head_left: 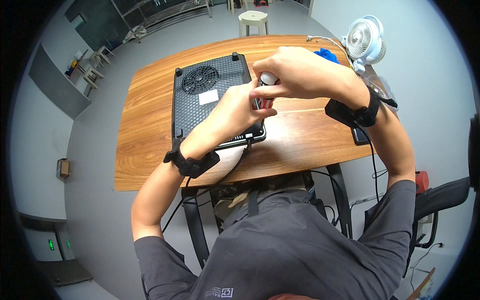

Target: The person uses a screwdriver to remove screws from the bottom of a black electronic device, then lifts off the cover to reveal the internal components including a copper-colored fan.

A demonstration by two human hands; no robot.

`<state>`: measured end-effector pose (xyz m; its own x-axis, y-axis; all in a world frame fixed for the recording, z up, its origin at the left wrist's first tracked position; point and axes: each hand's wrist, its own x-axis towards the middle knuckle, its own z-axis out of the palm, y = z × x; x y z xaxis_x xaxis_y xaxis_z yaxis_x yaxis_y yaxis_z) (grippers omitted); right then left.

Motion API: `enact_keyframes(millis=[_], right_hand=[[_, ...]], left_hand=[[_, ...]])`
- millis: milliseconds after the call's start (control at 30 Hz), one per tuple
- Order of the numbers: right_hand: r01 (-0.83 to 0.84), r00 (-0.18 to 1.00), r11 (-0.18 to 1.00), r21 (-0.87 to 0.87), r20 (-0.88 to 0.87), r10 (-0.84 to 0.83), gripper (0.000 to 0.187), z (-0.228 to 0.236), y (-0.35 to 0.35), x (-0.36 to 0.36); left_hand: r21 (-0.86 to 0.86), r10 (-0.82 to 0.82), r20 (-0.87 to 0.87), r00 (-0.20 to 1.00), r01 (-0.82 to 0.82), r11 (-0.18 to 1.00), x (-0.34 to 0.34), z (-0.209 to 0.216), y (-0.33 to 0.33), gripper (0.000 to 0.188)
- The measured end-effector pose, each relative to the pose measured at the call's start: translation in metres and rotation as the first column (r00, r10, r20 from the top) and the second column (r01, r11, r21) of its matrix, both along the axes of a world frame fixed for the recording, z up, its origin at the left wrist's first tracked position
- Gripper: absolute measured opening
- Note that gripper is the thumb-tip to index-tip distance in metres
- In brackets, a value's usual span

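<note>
Above the table's middle, both hands are closed around a small bottle (266,103) with a red, white and black label and a white cap (268,78). My left hand (240,106) wraps its lower part. My right hand (295,71) grips the upper part by the cap, its thumb across the front. Fingers cover much of the label. Just left of the bottle, partly under my left hand, lies a black flat appliance (189,118), seemingly an induction cooker, with its underside up. It shows a round fan vent (200,80), stubby feet and a white label (208,97).
The wooden table (300,140) has a white fan (363,40) at its far right corner, near a blue cloth (327,55). A dark phone-like object (360,136) lies by the right edge. A black cord (244,155) hangs over the front edge. Beyond stands a stool (253,19).
</note>
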<state>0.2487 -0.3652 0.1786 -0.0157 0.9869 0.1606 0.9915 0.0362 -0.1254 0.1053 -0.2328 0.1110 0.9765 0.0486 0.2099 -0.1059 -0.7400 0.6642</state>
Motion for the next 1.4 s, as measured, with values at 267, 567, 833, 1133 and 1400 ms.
enact_keyframes(millis=[267,567,833,1133,1400], right_hand=[[0.03,0.999,0.999,-0.032,0.025,-0.029,0.042,-0.012,-0.001,-0.003],[0.043,0.997,0.997,-0.067,0.067,-0.039,0.043,-0.01,0.001,-0.003],[-0.022,0.996,1.0,0.014,0.081,0.021,0.048,-0.015,0.004,0.001],[-0.037,0.997,0.997,-0.073,0.06,0.041,0.041,-0.011,-0.001,-0.003],[-0.08,0.996,0.994,-0.073,0.037,0.083,0.042,-0.007,-0.007,-0.005]], left_hand=[[0.016,0.007,0.052,0.999,-0.008,1.0,0.0,-0.016,0.001,0.034],[0.04,0.005,0.103,0.995,-0.009,0.999,0.001,-0.022,0.003,0.032],[-0.004,0.009,0.067,0.998,-0.009,1.0,0.002,-0.026,0.004,0.043],[0.136,0.029,0.152,0.988,-0.05,0.989,-0.003,-0.023,0.003,0.033],[-0.087,-0.046,-0.111,0.993,0.037,0.996,-0.004,-0.011,0.018,0.024]])
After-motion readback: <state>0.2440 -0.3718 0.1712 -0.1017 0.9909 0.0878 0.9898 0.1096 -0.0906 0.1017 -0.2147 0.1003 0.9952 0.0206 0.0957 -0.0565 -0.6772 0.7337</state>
